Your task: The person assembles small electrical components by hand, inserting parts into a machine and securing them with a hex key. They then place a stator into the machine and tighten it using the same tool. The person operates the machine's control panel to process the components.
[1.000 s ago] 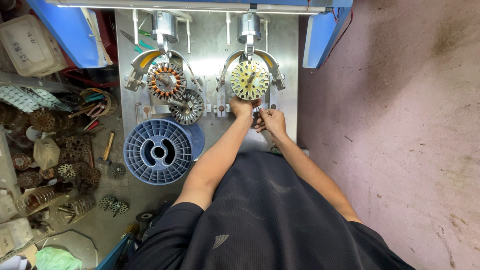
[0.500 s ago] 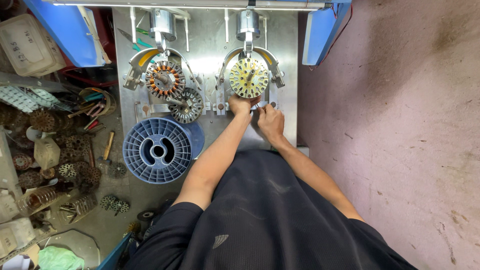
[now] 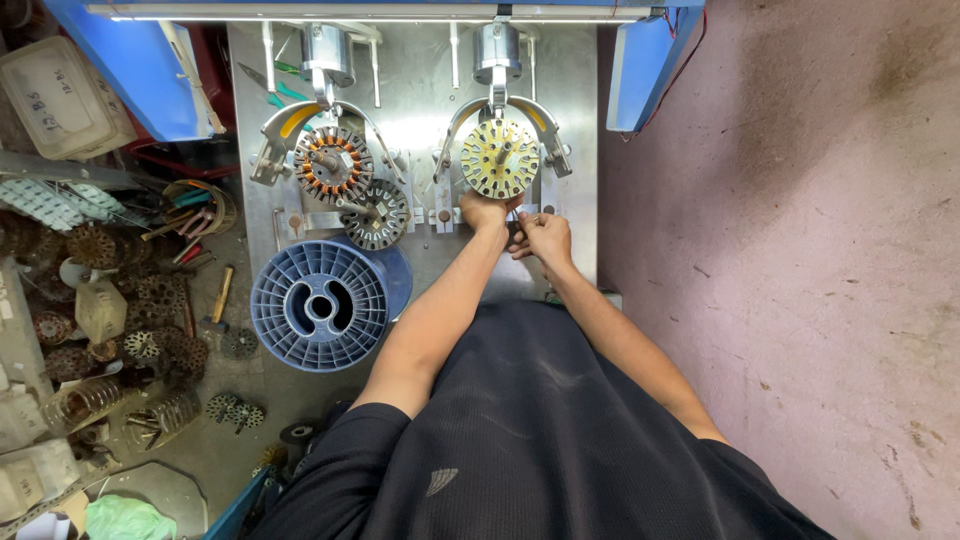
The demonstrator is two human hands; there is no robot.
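Observation:
A yellowish stator core (image 3: 499, 158) sits on the right spindle of a metal winding machine (image 3: 420, 90). My left hand (image 3: 486, 211) reaches up to its lower rim, with the fingers curled against it. Just to the right and lower, my right hand (image 3: 541, 237) has its fingers pinched on a small dark object that is too small to identify. On the left spindle is a stator wound with copper wire (image 3: 332, 163), and a grey bare stator (image 3: 376, 213) leans below it.
A large blue plastic spool (image 3: 320, 304) lies left of my arm. Further left is a cluttered pile of stators, coils and tools (image 3: 120, 300), plus a white plastic container (image 3: 65, 85). Blue machine housings (image 3: 640, 60) flank the plate. On the right is pinkish concrete floor (image 3: 800, 280).
Both hands stay at the lower rim of the yellowish stator. My right hand has shifted slightly up toward the left hand.

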